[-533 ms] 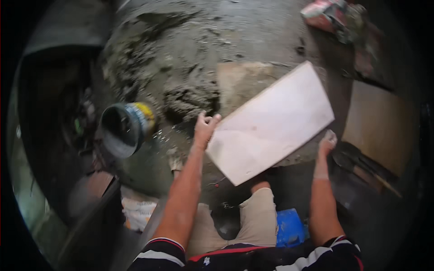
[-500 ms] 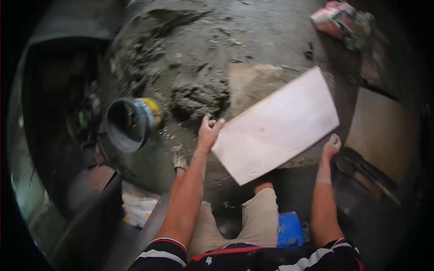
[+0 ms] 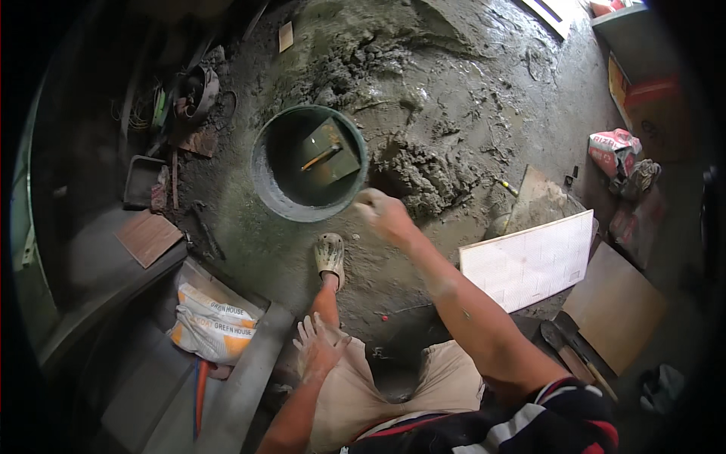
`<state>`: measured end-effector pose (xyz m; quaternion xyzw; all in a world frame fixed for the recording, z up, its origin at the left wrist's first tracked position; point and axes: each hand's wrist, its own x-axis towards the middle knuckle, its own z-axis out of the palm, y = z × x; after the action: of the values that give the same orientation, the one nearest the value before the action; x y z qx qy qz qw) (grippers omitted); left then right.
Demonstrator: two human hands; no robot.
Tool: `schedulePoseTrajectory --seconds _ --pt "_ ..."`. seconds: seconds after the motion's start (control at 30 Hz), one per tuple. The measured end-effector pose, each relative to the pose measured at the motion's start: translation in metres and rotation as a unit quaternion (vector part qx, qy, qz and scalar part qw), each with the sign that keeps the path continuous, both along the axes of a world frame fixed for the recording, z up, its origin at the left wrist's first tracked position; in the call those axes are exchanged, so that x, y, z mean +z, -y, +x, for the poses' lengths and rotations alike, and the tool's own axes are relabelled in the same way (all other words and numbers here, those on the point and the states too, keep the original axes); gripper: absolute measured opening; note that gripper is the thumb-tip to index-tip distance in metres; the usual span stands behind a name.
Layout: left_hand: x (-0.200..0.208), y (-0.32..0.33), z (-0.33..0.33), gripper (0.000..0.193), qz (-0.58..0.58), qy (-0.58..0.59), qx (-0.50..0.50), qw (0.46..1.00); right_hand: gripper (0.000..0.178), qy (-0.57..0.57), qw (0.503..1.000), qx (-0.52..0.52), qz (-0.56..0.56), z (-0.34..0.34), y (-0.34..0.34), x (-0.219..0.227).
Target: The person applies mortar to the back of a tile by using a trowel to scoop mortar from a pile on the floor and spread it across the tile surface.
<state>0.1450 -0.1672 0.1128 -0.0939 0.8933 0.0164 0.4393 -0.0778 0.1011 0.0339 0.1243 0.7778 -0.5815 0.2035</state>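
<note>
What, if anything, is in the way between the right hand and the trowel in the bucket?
Only the bucket rim, at its lower right in the picture, shows between the right hand and the trowel. Nothing visible covers the trowel's handle.

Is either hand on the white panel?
No, the left hand is at the beige trouser leg and the right hand is beside the bucket.

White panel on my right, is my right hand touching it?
Apart: the head view shows grey, muddy ground between your right hand and the left edge of the white panel.
</note>
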Motion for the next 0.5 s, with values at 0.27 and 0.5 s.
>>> schedulePoseTrajectory --seconds 0.27,0.5 --pt "-0.023 0.072 -0.037 0.104 0.067 -0.050 0.025 0.996 0.033 0.076 0.927 0.287 0.231 -0.093 0.138 -0.203" --pt "-0.045 0.116 -0.040 0.097 0.084 -0.010 0.034 0.996 0.034 0.333 0.931 0.142 -0.052 -0.114 0.167 -0.216"
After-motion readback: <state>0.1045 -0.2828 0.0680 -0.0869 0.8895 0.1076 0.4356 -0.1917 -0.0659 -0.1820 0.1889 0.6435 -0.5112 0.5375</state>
